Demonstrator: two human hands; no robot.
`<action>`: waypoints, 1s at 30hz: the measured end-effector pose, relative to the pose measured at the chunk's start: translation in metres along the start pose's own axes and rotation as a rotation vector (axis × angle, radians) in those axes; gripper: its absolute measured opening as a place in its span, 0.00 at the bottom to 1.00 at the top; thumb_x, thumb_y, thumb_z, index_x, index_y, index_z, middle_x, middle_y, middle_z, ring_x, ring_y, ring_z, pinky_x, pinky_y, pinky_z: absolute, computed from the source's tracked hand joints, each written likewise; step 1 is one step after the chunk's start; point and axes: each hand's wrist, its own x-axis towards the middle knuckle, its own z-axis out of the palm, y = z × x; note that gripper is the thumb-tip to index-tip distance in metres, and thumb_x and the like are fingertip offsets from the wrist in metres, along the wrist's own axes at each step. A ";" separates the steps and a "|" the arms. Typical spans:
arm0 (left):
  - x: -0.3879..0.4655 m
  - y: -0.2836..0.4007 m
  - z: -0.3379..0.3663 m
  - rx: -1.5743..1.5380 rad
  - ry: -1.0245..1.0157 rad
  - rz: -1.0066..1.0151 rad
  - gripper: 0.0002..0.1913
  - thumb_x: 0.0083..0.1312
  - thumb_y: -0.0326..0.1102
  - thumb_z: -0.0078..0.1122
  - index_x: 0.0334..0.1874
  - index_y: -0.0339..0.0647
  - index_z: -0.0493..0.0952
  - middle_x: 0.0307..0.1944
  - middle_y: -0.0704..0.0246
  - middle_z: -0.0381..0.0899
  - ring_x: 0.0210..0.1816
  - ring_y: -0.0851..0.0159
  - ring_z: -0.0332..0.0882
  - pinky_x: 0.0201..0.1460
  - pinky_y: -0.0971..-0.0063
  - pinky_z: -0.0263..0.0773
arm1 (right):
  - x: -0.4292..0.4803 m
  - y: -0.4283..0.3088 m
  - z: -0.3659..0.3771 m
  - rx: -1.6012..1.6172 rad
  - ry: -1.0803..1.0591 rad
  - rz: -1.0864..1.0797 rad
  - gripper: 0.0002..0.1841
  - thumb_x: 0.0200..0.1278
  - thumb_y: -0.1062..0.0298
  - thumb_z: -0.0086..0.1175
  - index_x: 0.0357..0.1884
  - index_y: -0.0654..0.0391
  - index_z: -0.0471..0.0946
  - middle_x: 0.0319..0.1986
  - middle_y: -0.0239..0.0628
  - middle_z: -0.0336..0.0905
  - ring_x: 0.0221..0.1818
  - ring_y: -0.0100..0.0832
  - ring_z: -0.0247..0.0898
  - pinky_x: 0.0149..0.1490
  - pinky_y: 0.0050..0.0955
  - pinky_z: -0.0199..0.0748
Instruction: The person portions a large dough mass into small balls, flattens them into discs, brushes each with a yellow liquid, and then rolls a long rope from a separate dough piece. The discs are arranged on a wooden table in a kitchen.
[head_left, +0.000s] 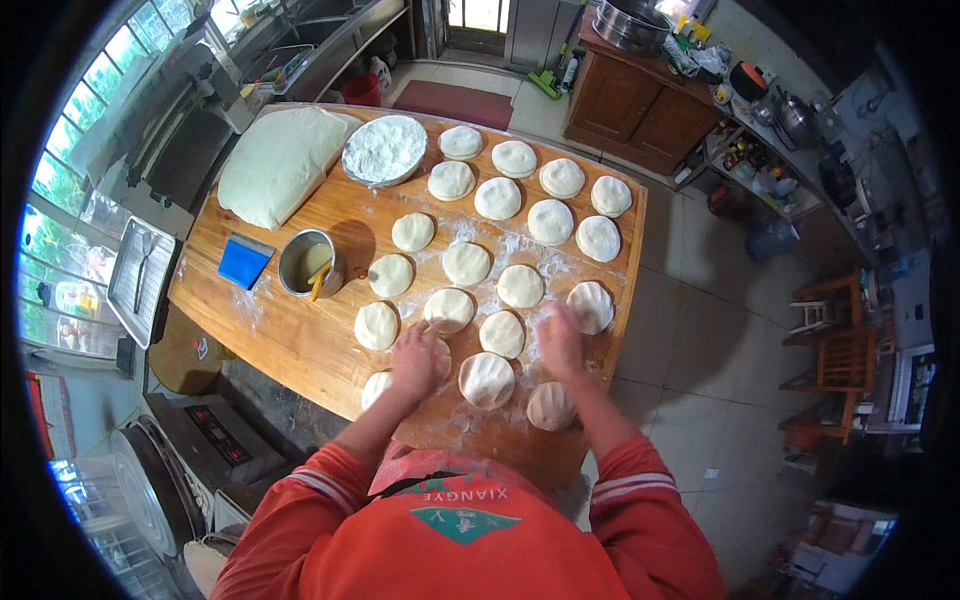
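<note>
My left hand (418, 363) lies over a dough round (444, 358), hiding most of it; whether the fingers grip it is hidden. Just above it sits another flat dough round (448, 310), and a paler one (376, 390) shows partly behind my wrist. Blurred, my right hand (559, 339) is beside the lower left edge of a floured dough round (590, 307); I cannot tell whether they touch. A darker-looking round (551, 406) lies left of my right forearm. Between my hands are a wide round (486, 381) and a smaller one (502, 334).
Several more rounds (550, 222) cover the wooden table's (315, 360) right half. A large dough mass (281, 165), a bowl of flour (385, 150), a metal pot (309, 262) of yellowish liquid and a blue scraper (246, 261) stand left. A perforated tray (142, 281) is beyond the left edge.
</note>
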 end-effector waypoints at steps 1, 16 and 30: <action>0.005 -0.022 -0.004 -0.045 -0.202 -0.108 0.32 0.61 0.34 0.63 0.70 0.38 0.71 0.65 0.49 0.75 0.67 0.42 0.73 0.71 0.50 0.69 | -0.008 -0.009 0.019 -0.051 -0.023 0.050 0.24 0.66 0.62 0.62 0.61 0.63 0.75 0.57 0.55 0.78 0.62 0.56 0.72 0.67 0.51 0.69; 0.034 -0.016 -0.018 -0.025 0.142 0.273 0.17 0.54 0.31 0.71 0.46 0.42 0.77 0.48 0.56 0.75 0.51 0.45 0.73 0.56 0.55 0.71 | 0.042 -0.055 0.026 -0.305 0.205 -0.355 0.20 0.55 0.69 0.69 0.50 0.56 0.77 0.53 0.44 0.77 0.61 0.50 0.70 0.62 0.48 0.69; 0.089 0.007 0.043 0.169 0.155 0.123 0.35 0.77 0.49 0.45 0.82 0.38 0.57 0.83 0.58 0.56 0.84 0.53 0.51 0.84 0.42 0.38 | 0.104 -0.048 0.063 -0.482 0.143 -0.169 0.29 0.75 0.49 0.52 0.72 0.53 0.73 0.72 0.42 0.70 0.77 0.48 0.58 0.78 0.55 0.52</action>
